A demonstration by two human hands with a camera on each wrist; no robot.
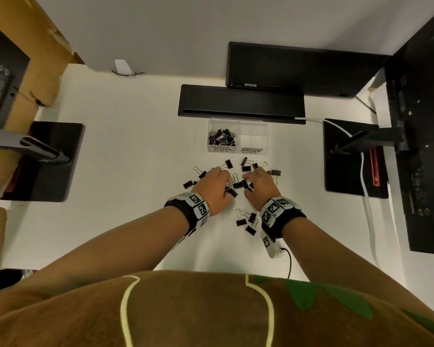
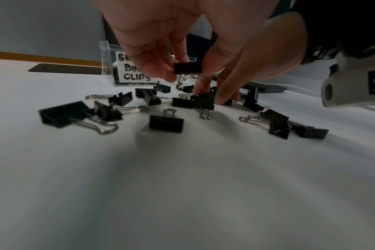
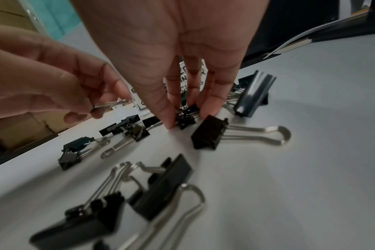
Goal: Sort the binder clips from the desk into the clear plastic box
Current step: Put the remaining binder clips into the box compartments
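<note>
Black binder clips [image 1: 246, 169] lie scattered on the white desk [image 1: 135, 146], in front of the clear plastic box [image 1: 237, 120]. Its compartment labelled small [image 1: 221, 148] holds several clips; the one labelled medium [image 1: 252, 140] shows none. My left hand [image 1: 226, 182] [image 2: 186, 71] pinches a small black clip [image 2: 187, 67] just above the desk; its silver handle [image 3: 106, 105] shows in the right wrist view. My right hand [image 1: 246, 183] [image 3: 187, 119] has thumb and fingers closed round a small clip [image 3: 185, 118] in the pile.
Three more clips [image 1: 247, 220] lie by my right wrist. A black bar [image 1: 241, 103] sits just behind the box, with a monitor [image 1: 298, 68] beyond it. Black stand bases flank the work area at left [image 1: 43, 161] and right [image 1: 353, 156]. A white cable [image 1: 363, 171] crosses the right base.
</note>
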